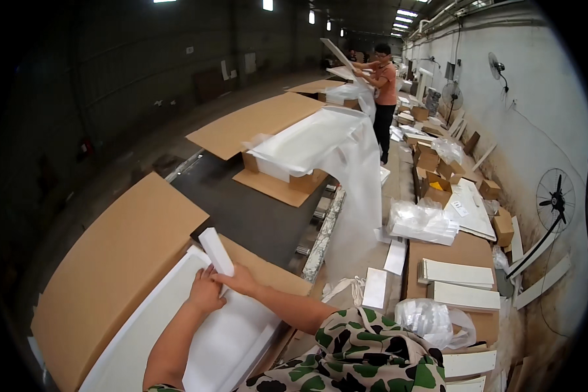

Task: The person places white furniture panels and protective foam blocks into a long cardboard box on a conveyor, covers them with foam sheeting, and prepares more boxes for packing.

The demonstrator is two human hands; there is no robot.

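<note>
Both hands of the person meet at one white foam block [215, 251], a long narrow piece that stands tilted at the upper corner of a large open cardboard box [111, 261]. The left hand [206, 294] is closed around the lower end of the block, with the fingers folded on it, and the right hand [240, 281] lies just beside it, the fingers stretched along the lower part of the block and pressing on it. Inside the box lies a big white panel [150, 326], and the foam block touches its top corner. The brown flaps of the box are spread open to the left and to the right. Beyond the box a dark conveyor belt [248, 215] runs away, and further on it stands another open box with a white plastic sheet [346, 163] hanging out of it. On the right, a worktop [467, 251] carries flat white boards [457, 273] and clear plastic bags [424, 222]. Far behind, another person in an orange shirt [385, 85] lifts a white board.
</note>
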